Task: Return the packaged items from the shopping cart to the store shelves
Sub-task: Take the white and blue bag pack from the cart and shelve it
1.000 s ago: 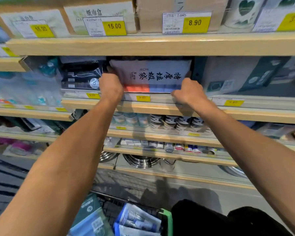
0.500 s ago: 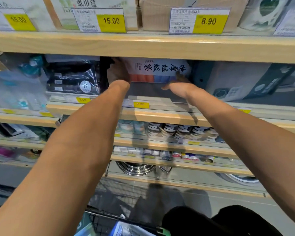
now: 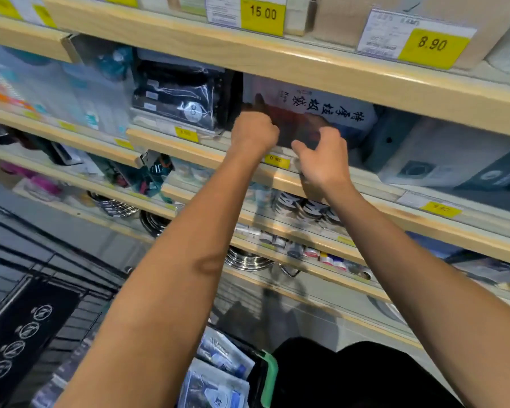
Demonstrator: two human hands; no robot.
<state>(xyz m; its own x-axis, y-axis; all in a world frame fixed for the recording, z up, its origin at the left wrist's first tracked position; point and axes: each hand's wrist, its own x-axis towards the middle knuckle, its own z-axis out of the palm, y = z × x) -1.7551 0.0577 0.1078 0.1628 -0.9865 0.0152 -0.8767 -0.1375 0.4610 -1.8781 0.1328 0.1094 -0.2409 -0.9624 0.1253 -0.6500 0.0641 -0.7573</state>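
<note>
In the head view, both hands are coming back off the flat white plastic packet with black lettering (image 3: 333,108), now sitting deep on the wooden shelf (image 3: 277,175), the left hand (image 3: 255,134) loosely curled, the right hand (image 3: 321,159) spread and empty, so this item looks returned while more clear-wrapped packets (image 3: 218,375) are waiting in the near cart.

Packaged item seated on store shelf

White package (image 3: 330,110) with black characters and a red-blue lower band stands upright, deep on the wooden shelf (image 3: 218,154); more clear-wrapped packages (image 3: 218,375) lie in the cart (image 3: 267,378).
</note>
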